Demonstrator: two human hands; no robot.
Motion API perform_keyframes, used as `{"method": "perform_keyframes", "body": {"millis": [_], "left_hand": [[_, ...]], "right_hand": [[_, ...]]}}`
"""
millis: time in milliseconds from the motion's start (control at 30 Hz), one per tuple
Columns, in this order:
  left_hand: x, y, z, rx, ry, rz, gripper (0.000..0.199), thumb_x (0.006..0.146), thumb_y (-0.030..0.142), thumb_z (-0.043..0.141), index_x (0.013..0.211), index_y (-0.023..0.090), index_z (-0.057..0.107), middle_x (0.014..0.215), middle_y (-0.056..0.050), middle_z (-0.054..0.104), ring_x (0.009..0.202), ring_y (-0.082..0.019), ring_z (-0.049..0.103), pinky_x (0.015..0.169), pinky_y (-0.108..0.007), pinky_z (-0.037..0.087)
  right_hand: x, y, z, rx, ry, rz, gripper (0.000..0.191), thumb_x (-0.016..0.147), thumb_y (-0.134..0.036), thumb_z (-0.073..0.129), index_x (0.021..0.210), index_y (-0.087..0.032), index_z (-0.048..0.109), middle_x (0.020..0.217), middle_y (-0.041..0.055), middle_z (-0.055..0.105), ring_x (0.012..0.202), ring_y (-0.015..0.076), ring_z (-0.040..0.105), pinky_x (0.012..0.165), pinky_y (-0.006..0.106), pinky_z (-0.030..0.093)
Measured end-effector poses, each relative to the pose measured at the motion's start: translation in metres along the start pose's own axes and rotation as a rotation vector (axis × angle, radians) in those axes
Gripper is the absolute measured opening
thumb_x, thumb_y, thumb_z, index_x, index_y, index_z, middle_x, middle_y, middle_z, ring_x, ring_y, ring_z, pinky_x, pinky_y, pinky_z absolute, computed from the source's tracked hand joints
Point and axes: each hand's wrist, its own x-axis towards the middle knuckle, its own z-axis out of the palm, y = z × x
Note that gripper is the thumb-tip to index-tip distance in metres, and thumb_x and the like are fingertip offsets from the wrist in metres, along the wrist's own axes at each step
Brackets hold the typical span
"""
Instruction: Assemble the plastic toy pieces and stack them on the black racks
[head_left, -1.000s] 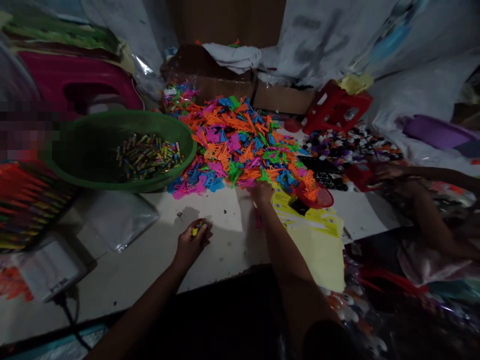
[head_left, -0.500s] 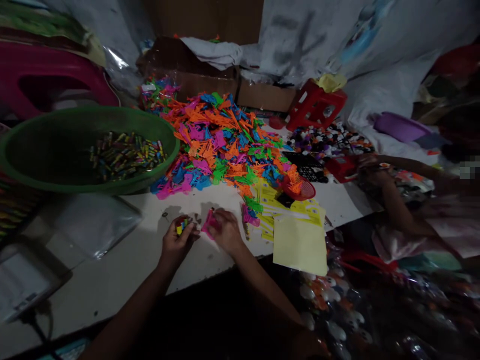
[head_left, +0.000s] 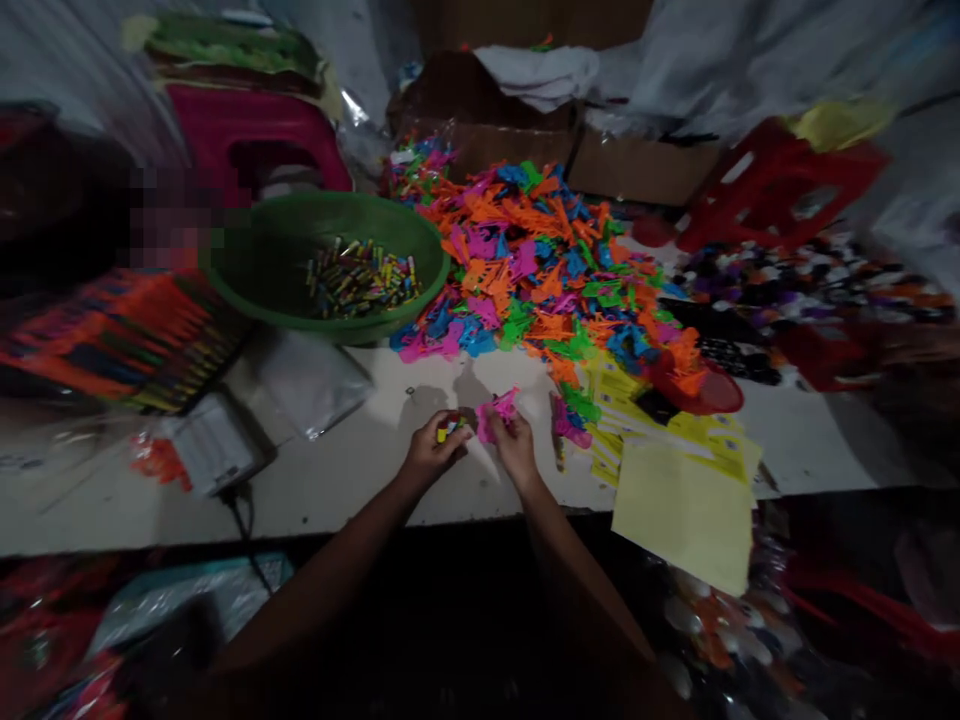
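In my left hand (head_left: 431,455), the fingers are closed around small printed tubes (head_left: 450,430) with yellow on them; their exact kind is not clear. My right hand (head_left: 514,450) pinches a pink plastic piece (head_left: 496,408) by its lower part, just to the right of the left hand. A narrow gap separates the two hands above the white table (head_left: 379,500). Ahead lies a large heap of orange, blue, green and pink plastic pieces (head_left: 540,270). Similar printed tubes (head_left: 364,280) fill part of the green basin (head_left: 255,310) at the left.
Yellow printed sheets (head_left: 697,440) and a pale yellow card (head_left: 682,510) lie at the right, near a red basket (head_left: 724,395). A clear plastic bag (head_left: 311,385) and a white power box (head_left: 214,440) with a cable are at the left. Red stool (head_left: 787,190) stands behind.
The view has turned left, so the table's contents appear farther right. My right hand has raised the pink piece so more of it shows. The left hand keeps its hold on the tubes.
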Motion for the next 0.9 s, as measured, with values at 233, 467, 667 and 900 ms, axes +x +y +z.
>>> {"method": "perform_keyframes", "body": {"millis": [233,467,667,900], "left_hand": [[0.005,-0.007,-0.002,0.016,-0.064,0.013,0.037,0.07,0.039,0.061,0.097,0.014,0.063,0.082,-0.004,0.066,0.063,-0.01,0.057,0.056,-0.02,0.049],[0.005,-0.002,-0.001,0.098,-0.094,0.092,0.034,0.07,0.032,0.063,0.099,0.015,0.064,0.097,-0.006,0.068,0.085,-0.016,0.062,0.077,-0.026,0.049],[0.001,0.002,-0.001,0.165,-0.063,0.241,0.026,0.072,0.03,0.062,0.095,0.018,0.066,0.1,-0.007,0.067,0.091,-0.017,0.062,0.085,-0.028,0.047],[0.003,-0.002,-0.003,0.182,-0.134,0.213,0.028,0.069,0.034,0.064,0.093,0.019,0.066,0.097,-0.006,0.068,0.089,-0.018,0.063,0.077,-0.028,0.051]], "right_hand": [[-0.01,0.006,0.0,0.113,-0.022,0.052,0.03,0.07,-0.046,0.056,0.069,-0.015,0.057,0.062,-0.0015,0.056,0.059,0.0104,0.048,0.061,0.024,0.04],[-0.009,0.007,0.0,0.096,-0.031,0.033,0.033,0.07,-0.048,0.055,0.061,-0.016,0.052,0.054,-0.0034,0.049,0.052,0.009,0.043,0.054,0.023,0.038],[-0.015,0.006,0.012,-0.032,0.067,0.03,0.033,0.074,-0.048,0.051,0.065,-0.016,0.053,0.054,-0.0018,0.052,0.051,0.0099,0.045,0.052,0.023,0.038],[0.001,-0.004,-0.008,-0.187,-0.058,0.135,0.038,0.071,-0.051,0.048,0.06,-0.016,0.056,0.053,0.0004,0.055,0.051,0.0125,0.048,0.05,0.025,0.037]]}}
